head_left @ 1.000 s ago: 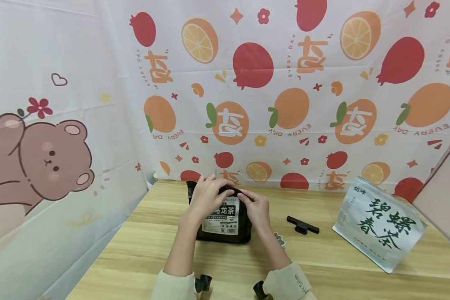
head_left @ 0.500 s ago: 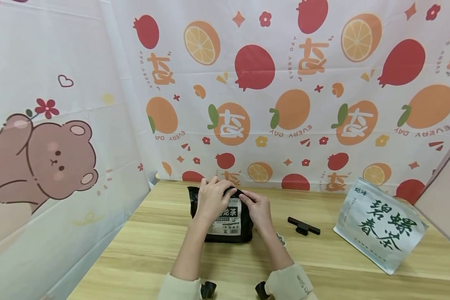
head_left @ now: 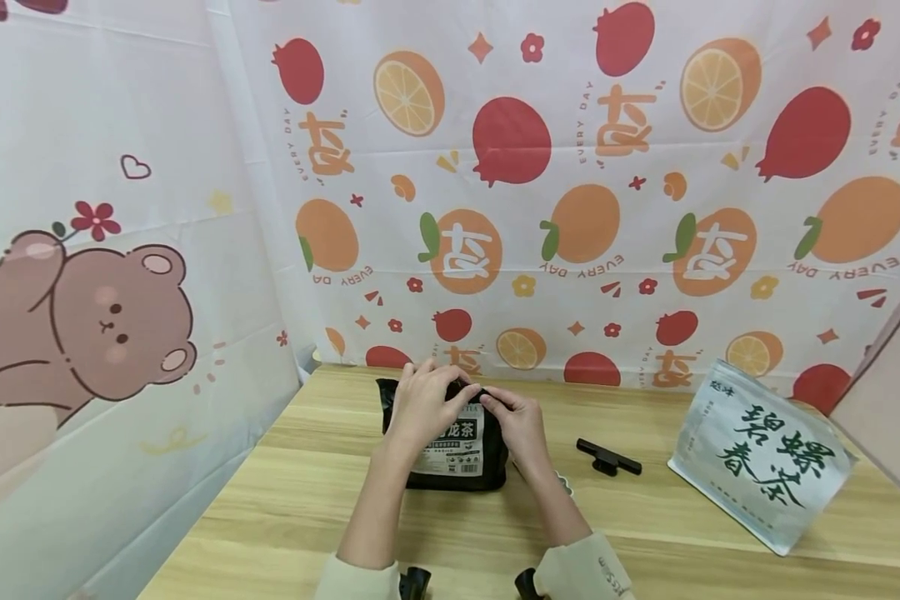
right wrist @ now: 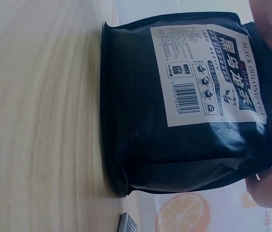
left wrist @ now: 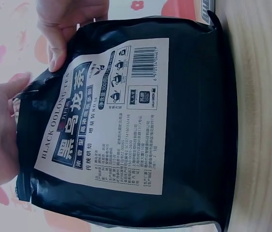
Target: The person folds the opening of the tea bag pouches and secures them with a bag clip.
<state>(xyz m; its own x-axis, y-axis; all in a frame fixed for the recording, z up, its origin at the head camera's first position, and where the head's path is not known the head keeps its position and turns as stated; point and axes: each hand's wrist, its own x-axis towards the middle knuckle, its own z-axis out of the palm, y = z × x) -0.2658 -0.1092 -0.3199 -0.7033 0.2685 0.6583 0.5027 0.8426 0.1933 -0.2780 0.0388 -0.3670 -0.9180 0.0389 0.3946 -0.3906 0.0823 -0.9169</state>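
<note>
Black tea bag (head_left: 457,450) upright on table (head_left: 285,500), L grip (head_left: 425,400) & R grip (head_left: 521,421) both pinching its top edge

- Black tea bag (head_left: 456,454) with a white label, mid worktop.
- Silver-white pouch (head_left: 761,454) with dark green lettering, right edge.
- Pale wood-grain worktop (head_left: 270,500).
- White backdrop (head_left: 570,208) printed with oranges and red pomegranates.
</note>
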